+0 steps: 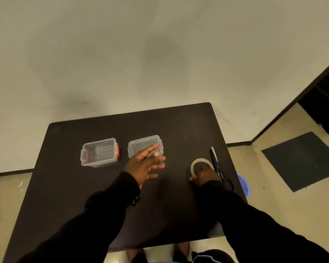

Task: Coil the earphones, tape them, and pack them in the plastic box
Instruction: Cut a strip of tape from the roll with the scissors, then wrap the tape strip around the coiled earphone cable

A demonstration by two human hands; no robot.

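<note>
Two hands work the dark table [68, 186]: left hand [143, 164], fingers spread, blurred before the lid [141, 144], right hand [203, 174] gripping the tape roll [195, 162] by the scissors [215, 158], plastic box [100, 151] open at centre-left, earphones unseen, so taping may stall.

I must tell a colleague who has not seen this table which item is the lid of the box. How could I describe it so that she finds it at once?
Start at the dark table. Near its far edge sit two clear plastic pieces side by side: the left one is the deep plastic box with red latches. The lid is the flat piece on its right, partly behind the open left hand; it is shallow and lies flat.
</note>
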